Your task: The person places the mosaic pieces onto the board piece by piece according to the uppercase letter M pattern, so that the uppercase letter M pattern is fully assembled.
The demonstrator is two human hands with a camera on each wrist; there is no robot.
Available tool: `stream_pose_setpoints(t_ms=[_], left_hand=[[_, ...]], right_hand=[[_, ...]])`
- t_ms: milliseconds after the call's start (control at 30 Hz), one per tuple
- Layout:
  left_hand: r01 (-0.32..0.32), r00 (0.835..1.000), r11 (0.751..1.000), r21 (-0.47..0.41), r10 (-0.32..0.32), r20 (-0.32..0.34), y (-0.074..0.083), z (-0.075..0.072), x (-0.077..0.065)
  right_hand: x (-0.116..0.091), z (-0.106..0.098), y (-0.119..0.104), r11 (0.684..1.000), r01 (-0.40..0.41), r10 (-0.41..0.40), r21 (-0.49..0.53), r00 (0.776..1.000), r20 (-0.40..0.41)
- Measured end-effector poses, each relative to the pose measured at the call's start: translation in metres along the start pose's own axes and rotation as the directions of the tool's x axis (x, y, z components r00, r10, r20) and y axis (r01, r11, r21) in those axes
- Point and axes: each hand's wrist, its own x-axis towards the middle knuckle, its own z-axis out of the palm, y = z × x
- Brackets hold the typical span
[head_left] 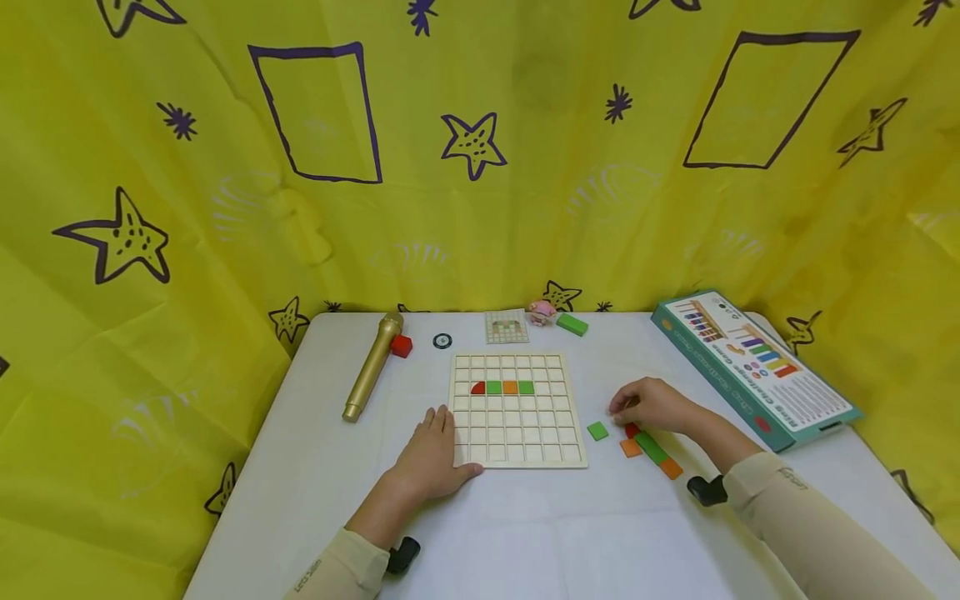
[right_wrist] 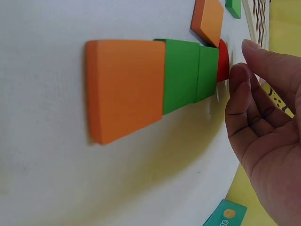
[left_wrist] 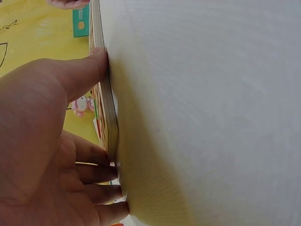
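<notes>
The left hand (head_left: 430,457) lies spread at the near-left corner of the wooden grid board (head_left: 517,433), thumb against the near edge, fingers along the left side. Set in the board — side by side — are a red quarter-circle tile (head_left: 478,388), then green, orange and green square tiles (head_left: 510,387). The right hand (head_left: 651,406), loosely half-curled with a gap between thumb and forefinger, has hold of nothing visible beside a loose red tile (right_wrist: 223,61) (whether it touches, I cannot tell) — that tile ends a row with two green tiles (right_wrist: 181,75) and an orange tile (right_wrist: 127,87).
</notes>
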Motion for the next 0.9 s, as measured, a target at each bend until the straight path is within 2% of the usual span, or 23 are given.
stream_pose_setpoints(t_ms=[500,900], left_hand=[[-0.008,1.0,1.0,-0.006,0.008,-0.012,-0.002,0.001,0.0],[-0.003,1.0,1.0,-0.02,0.003,-0.011,-0.002,0.001,0.001]], right_hand=[[-0.012,-0.004,0.006,0.999,-0.016,0.017,-0.029,0.999,0.028],[-0.021,-0.009,0.01,0.999,0.027,-0.025,-0.042,0.998,0.066]])
